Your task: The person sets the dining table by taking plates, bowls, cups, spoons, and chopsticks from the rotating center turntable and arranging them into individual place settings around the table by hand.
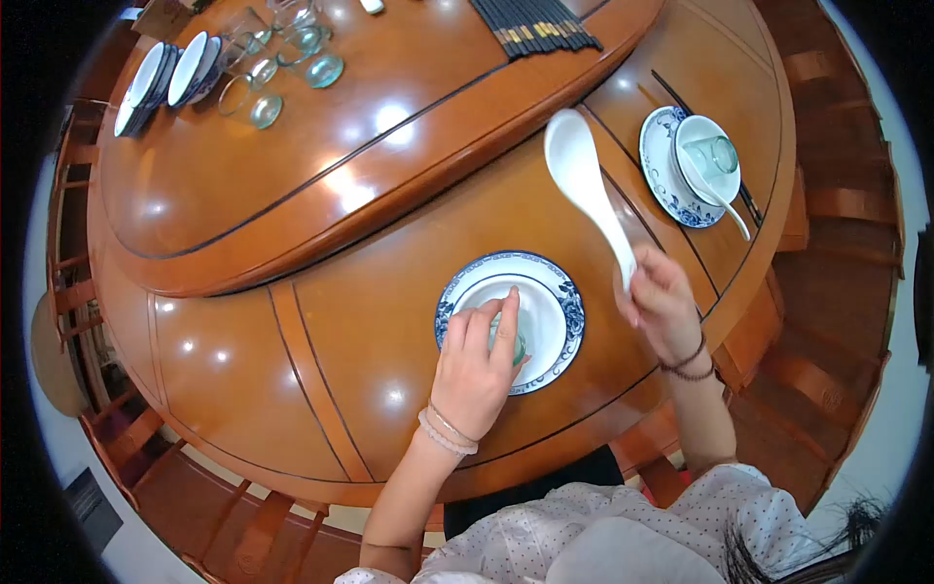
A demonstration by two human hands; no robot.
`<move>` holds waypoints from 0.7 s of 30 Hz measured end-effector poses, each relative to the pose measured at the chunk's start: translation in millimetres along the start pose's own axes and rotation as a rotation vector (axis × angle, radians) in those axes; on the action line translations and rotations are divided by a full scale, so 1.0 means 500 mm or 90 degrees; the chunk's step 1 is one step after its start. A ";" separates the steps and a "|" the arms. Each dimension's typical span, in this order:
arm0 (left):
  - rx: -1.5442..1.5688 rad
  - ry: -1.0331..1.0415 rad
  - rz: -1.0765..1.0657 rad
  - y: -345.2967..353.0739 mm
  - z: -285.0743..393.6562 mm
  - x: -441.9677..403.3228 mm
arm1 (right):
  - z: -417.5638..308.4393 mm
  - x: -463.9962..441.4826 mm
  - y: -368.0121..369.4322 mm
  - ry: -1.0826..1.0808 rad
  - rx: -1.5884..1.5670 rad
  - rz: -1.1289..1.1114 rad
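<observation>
My left hand is over a white bowl on a blue-patterned plate, its fingers closed round a small greenish glass that they partly hide. The glass is inside the bowl. To the right, my right hand grips the handle end of a white spoon, whose broad end points up and away from me above the table.
At the right stands another plate with a bowl, glass and spoon, beside dark chopsticks. The raised turntable bears stacked bowls, several glasses and a row of black chopsticks. Wooden chairs surround the table.
</observation>
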State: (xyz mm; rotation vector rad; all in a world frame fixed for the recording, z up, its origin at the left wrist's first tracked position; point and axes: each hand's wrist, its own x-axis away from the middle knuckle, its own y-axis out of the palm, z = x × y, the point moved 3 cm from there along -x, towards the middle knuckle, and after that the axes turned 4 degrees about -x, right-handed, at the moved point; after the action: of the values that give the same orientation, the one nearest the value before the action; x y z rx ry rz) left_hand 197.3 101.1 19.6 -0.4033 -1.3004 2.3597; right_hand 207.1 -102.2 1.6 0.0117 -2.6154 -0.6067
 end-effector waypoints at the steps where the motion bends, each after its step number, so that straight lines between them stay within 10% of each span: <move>1: -0.003 0.000 0.003 0.004 0.002 -0.002 | 0.017 0.025 -0.010 0.019 -0.033 0.014; 21: 0.435 -0.433 0.104 -0.022 0.046 0.164 | 0.193 0.199 0.183 0.281 -0.131 -0.207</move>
State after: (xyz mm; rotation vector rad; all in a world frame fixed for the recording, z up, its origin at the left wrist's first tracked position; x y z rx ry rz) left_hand 117.7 129.4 36.7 0.5630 -0.5938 3.0097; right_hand 84.6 10.0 5.0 0.4607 -2.1276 -0.8703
